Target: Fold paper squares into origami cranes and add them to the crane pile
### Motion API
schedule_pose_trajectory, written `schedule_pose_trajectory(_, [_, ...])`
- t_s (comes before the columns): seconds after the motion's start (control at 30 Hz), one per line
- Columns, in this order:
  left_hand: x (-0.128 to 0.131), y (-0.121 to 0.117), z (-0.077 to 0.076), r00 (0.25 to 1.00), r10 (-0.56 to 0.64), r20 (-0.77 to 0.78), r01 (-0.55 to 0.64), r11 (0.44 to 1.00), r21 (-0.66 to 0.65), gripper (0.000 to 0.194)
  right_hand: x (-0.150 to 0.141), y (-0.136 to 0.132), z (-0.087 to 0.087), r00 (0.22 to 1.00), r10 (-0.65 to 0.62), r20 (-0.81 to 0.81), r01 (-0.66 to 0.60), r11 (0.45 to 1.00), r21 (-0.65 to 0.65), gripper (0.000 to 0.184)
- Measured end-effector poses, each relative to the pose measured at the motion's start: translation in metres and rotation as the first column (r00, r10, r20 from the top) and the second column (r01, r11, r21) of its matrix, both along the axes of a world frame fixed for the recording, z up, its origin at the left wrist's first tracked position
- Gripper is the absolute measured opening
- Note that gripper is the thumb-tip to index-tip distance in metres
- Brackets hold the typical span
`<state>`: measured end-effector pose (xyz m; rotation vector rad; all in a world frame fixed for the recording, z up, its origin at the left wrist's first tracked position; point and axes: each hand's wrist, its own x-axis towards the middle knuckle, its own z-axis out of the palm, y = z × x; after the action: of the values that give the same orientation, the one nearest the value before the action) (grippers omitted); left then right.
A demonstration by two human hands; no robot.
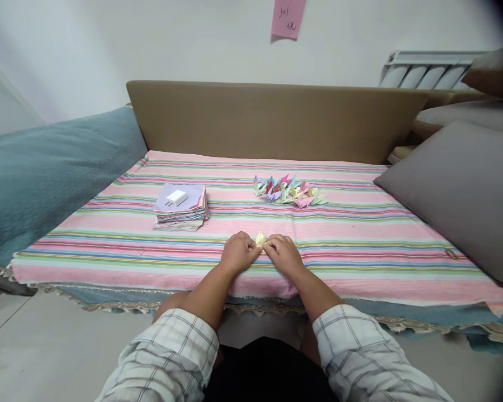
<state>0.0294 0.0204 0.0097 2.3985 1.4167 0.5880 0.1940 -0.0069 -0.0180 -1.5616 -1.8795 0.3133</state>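
Between my two hands is a small pale yellow folded paper (260,238), its pointed end facing away from me. My left hand (240,252) pinches its left side, fingers curled. From the other side my right hand (283,254) pinches it too, thumb and fingertips close together. Both hands rest low over the striped cloth (335,229). Beyond them lies a cluster of folded paper cranes (291,191) in several colours. To the left stands a stack of square coloured paper (182,209), with a white plug adapter (176,197) on top.
The striped cloth covers a sofa seat with a brown backrest (260,120). A blue-covered armrest (58,173) is at the left. On the right lean a grey cushion (461,195) and more cushions. A small brown ring-like object (451,254) lies near it. A pink note (288,18) hangs on the wall.
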Motion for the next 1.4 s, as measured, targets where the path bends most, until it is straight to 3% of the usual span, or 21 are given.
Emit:
schedule_pose_trajectory(0.5, [0.005, -0.003, 0.002, 0.988, 0.154, -0.017, -0.155, 0.988, -0.024, 0.018, -0.006, 0.005, 0.004, 0.992, -0.09, -0.088, 0.088, 0.996, -0.034, 0.017])
schedule_pose_trajectory(0.87, [0.003, -0.002, -0.005, 0.993, 0.115, 0.025, -0.114, 0.991, -0.065, 0.027, -0.005, 0.004, 0.002, 0.991, -0.102, -0.091, 0.101, 0.995, -0.023, 0.014])
schedule_pose_trajectory(1.4, [0.001, -0.002, -0.004, 0.994, 0.077, -0.078, -0.079, 0.996, -0.032, 0.033, -0.005, 0.003, 0.006, 0.987, -0.092, -0.13, 0.082, 0.993, -0.08, 0.017])
